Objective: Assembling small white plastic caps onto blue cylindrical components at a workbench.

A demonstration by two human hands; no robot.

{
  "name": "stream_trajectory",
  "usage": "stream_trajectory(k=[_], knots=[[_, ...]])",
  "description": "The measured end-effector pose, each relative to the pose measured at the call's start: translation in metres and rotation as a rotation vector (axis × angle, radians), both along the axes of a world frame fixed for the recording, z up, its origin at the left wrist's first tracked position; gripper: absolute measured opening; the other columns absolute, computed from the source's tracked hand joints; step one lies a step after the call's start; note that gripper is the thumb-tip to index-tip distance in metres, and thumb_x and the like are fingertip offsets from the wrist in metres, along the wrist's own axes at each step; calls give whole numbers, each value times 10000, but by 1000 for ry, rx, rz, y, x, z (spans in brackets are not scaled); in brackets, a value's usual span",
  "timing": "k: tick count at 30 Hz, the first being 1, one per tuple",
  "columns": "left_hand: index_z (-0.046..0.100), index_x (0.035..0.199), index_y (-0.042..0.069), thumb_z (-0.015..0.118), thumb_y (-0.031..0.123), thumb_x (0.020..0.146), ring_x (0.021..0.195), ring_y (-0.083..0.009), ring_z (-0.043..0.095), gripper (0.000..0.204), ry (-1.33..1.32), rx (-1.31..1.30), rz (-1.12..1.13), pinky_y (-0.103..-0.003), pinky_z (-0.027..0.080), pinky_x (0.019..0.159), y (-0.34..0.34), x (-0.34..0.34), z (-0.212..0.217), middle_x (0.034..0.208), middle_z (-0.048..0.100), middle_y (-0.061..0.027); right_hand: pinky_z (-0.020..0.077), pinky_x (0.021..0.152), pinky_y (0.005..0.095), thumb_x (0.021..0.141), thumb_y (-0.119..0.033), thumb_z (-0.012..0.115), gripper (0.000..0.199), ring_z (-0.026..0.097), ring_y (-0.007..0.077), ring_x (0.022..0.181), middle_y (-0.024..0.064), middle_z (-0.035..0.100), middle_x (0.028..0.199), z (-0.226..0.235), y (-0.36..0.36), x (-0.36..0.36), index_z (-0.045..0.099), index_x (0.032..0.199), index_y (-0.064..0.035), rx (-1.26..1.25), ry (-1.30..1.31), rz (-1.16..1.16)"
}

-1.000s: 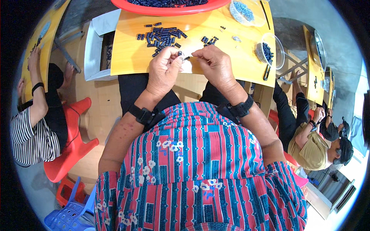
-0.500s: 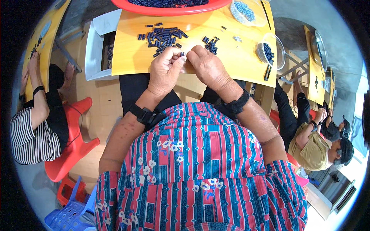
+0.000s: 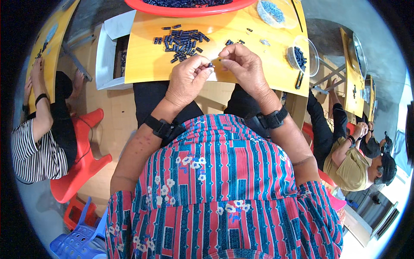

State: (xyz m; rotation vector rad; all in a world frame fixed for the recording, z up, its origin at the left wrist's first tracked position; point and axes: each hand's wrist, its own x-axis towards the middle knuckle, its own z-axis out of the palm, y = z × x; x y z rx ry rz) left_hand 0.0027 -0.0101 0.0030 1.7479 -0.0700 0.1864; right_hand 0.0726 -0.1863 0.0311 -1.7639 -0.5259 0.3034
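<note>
Above the near edge of the yellow table (image 3: pixel 146 64), my left hand (image 3: pixel 187 80) is closed in a pinch on a small dark piece (image 3: pixel 210 65). My right hand (image 3: pixel 246 69) is a short gap away, thumb and forefinger pinched together. A tiny dark speck shows at its fingertips, too small to name. Just beyond my left hand lies a loose pile of small dark blue, tube-like pieces (image 3: pixel 184 41). A few similar dark pieces (image 3: pixel 229 42) show past my right hand, which covers the rest of that group.
A red basin (image 3: pixel 194 13) of dark pieces stands at the far edge. To the right are a clear tub (image 3: pixel 272 21) of light blue bits, a clear container (image 3: pixel 290 58) of dark pieces, and small pale bits (image 3: pixel 265 42). A white box (image 3: pixel 105 64) adjoins the table's left. Other people sit at both sides.
My right hand has drawn away to the right from my left hand, opening a gap between them. My left hand keeps its pinch on the dark piece, now turned slightly.
</note>
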Motion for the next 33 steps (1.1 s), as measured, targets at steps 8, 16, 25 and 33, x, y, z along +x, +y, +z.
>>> stream_trajectory(k=[8,16,25,33], knots=[[614,906,6,678,40,853,691,-73,560,89,15,107,-19,-224,467,620,1,1,0,775,585,-26,554,819,301,887,32,608,171,600,106,889,-1,593,935,6,-1,-1,625,1046,-28,233,349,62],[625,902,11,704,52,837,667,-78,558,110,29,135,-43,-231,464,597,2,0,5,778,600,-32,542,782,265,875,58,609,177,626,110,843,16,626,930,0,2,-1,626,1039,-7,289,438,4],[620,833,26,728,93,800,611,-158,572,131,22,130,-18,-292,473,582,1,1,10,725,585,-68,537,796,255,859,81,609,178,622,103,850,25,633,933,-2,3,1,614,1014,-8,296,447,18],[625,858,7,719,56,825,616,-75,501,111,-2,136,-30,-238,434,572,1,0,8,729,548,-17,531,816,249,842,107,613,185,615,96,877,17,630,929,-1,5,0,601,977,-18,266,404,7]])
